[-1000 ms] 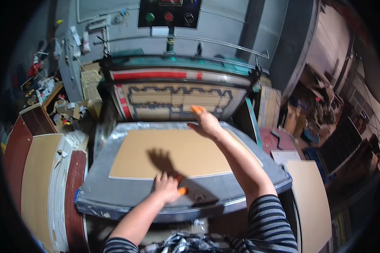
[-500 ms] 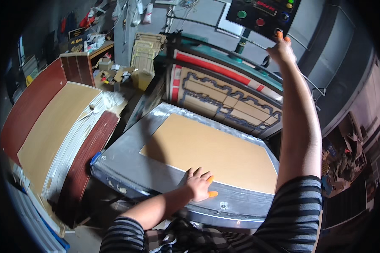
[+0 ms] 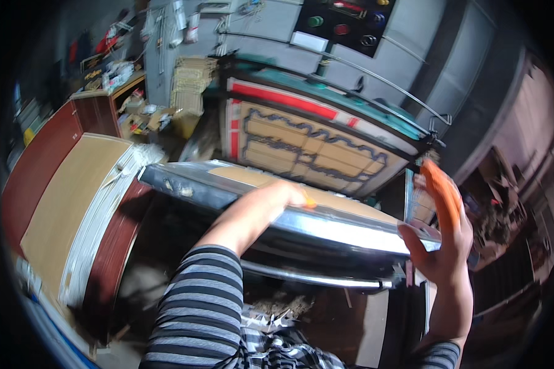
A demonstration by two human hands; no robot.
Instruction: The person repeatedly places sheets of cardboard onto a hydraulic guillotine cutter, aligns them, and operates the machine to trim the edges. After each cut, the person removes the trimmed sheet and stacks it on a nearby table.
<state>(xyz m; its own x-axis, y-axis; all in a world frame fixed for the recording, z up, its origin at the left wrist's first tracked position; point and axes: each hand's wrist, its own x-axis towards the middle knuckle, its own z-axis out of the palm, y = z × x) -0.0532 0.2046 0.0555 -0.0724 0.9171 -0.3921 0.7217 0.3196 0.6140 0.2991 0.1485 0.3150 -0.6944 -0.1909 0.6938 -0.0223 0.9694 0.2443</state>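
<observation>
A tan cardboard sheet [image 3: 349, 204] lies on the metal platen [image 3: 345, 229] of a press, which is tilted up so its front edge faces me. My left hand [image 3: 287, 195] rests over that front edge onto the sheet; its orange-covered thumb is spread, and its other fingers are mostly hidden and blurred. Raised beside the platen's right end, my right hand [image 3: 444, 237] is open and holds nothing, its fingers stretched upward with orange finger covers on them. Facing the sheet is the die board [image 3: 311, 147], tan with dark winding strips, inside a red-and-white edged frame.
A black control panel [image 3: 341, 26] with coloured buttons hangs at the back. On the left stands a stack of tan sheets [image 3: 74, 203] between dark red boards [image 3: 37, 166]. A metal bar [image 3: 314, 277] runs below the platen. Cardboard scraps [image 3: 492, 209] are piled at right.
The platen has swung up toward the die board with the sheet on it. My right hand has come down from the control panel. My left hand has moved up with the platen.
</observation>
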